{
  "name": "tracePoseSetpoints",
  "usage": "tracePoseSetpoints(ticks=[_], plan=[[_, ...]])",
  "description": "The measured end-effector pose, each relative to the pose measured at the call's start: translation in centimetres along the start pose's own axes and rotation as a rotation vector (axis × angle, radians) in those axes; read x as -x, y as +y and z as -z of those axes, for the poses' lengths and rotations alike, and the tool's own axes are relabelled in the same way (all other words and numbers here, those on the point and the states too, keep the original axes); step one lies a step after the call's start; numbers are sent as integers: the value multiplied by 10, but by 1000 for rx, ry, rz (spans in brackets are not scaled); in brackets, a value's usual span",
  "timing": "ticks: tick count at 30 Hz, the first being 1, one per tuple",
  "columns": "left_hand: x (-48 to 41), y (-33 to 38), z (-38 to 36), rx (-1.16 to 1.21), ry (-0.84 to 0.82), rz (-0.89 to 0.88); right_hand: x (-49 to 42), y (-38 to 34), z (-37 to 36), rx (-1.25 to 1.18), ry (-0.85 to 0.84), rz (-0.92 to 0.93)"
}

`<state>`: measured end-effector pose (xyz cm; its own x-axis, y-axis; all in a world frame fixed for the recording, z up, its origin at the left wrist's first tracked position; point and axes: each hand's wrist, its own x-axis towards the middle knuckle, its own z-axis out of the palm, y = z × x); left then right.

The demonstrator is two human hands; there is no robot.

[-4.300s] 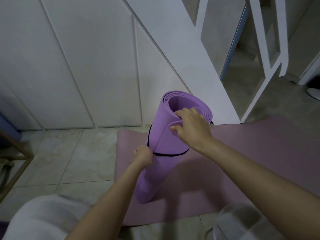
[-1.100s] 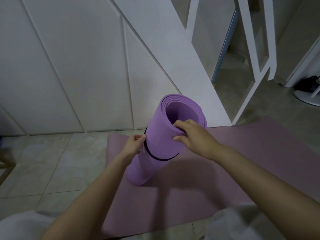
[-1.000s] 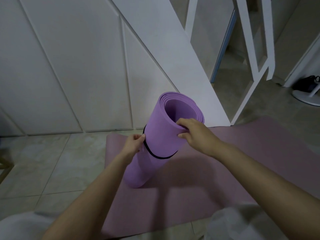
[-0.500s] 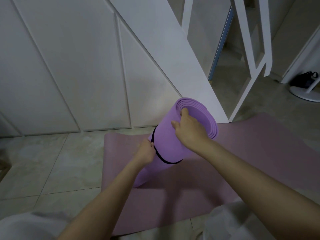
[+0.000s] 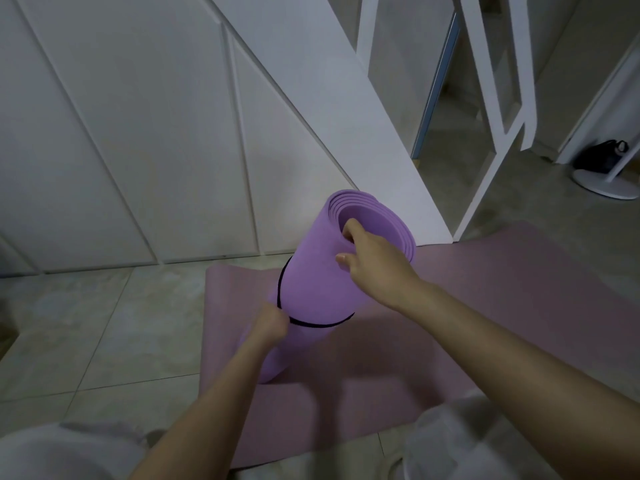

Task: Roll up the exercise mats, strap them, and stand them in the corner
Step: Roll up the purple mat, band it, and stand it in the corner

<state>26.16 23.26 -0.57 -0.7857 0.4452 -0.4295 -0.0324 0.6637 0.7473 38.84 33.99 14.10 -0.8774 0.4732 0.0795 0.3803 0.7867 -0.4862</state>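
A rolled purple mat (image 5: 313, 285) stands tilted on end on a flat pink mat (image 5: 467, 327) spread on the floor. A thin black strap (image 5: 313, 325) circles the roll about halfway up. My right hand (image 5: 372, 261) grips the roll's top rim, fingers hooked inside the opening and thumb outside. My left hand (image 5: 270, 323) holds the strap at the roll's left side, fingers curled on it. The roll's lower end rests on the pink mat.
White panelled wall (image 5: 138, 133) and a slanted white stair side (image 5: 329, 98) stand right behind the mats. A white frame (image 5: 498, 98) and a round white stand base (image 5: 606, 183) with a dark bag (image 5: 601, 157) are at the right. Tiled floor (image 5: 86, 323) lies to the left.
The roll has tipped from leaning left to more upright. My right hand moved from the outer edge to hooking inside the top opening. The left hand slid lower along with the strap.
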Motion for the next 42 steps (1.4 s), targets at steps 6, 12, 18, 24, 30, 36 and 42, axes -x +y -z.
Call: tracePoseSetpoints(ticks=[6, 12, 18, 24, 30, 36, 42], plan=[[-9, 12, 10, 350, -11, -86, -8, 29, 9, -73, -23, -25], [-30, 19, 14, 451, 175, -187, -13, 41, 13, 183, 25, 107], [-41, 21, 18, 510, 171, -134, -7, 33, 14, 301, 132, 163], [-47, 19, 22, 471, 130, -154, -3, 36, 9, 201, 83, 90], [-47, 24, 22, 489, 155, -143, -14, 32, 5, 47, -33, 25], [-44, 22, 32, 375, 153, -176, -10, 39, 12, 8, -22, 78], [-30, 26, 28, 214, 7, -137, -9, 47, 26, -1, -63, -43]])
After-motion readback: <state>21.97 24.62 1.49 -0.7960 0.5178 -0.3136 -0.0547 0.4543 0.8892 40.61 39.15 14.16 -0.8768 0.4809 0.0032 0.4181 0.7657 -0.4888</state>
